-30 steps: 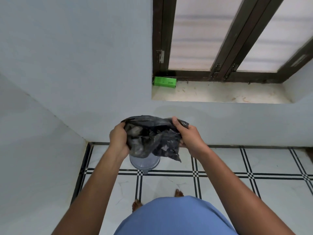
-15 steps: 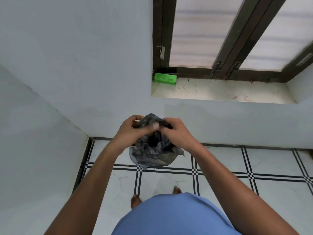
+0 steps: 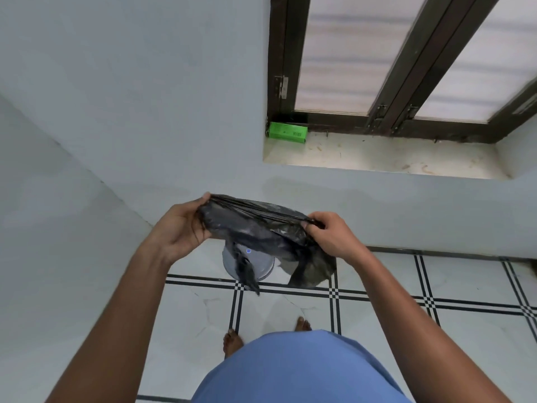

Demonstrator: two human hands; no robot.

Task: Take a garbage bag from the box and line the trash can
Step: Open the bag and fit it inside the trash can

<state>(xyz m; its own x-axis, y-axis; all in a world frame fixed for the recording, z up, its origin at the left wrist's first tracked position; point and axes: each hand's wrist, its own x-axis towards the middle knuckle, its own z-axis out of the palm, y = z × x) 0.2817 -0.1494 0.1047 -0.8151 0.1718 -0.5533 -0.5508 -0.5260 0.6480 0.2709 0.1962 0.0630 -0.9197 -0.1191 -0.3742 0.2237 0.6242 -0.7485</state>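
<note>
At the far left, two pale painted walls point(image 3: 116, 82) meet in a corner that runs down to the floor. The person's left hand point(image 3: 180, 231) is closed on the left end of a black garbage bag point(image 3: 261, 231), thumb on top, fingers curled beneath the gathered plastic. The bag is stretched between both hands at about waist height, its upper edge pulled taut in tight pleats; the lower part hangs loose and crumpled, with a thin twisted tail dangling at the left and a wider flap at the right.

Directly below the bag, on the floor by the far wall, stands a grey round trash can point(image 3: 261, 266). The bag covers most of it; only part of its near side shows, with a small blue spot. Whether the can is open cannot be told.

The right hand point(image 3: 331, 234) pinches the right end of the bag's top edge, fingers bent shut on it.

The floor point(image 3: 392, 277) is white tile with black-striped borders. Two bare feet point(image 3: 232, 340) show near the blue shirt point(image 3: 299, 370) at the bottom edge.

Farther right and higher, a green box point(image 3: 287, 132) lies on the left end of a stone window sill point(image 3: 392, 157), against the dark wooden window frame point(image 3: 406, 91) with frosted panes. The box is well apart from the hands.
</note>
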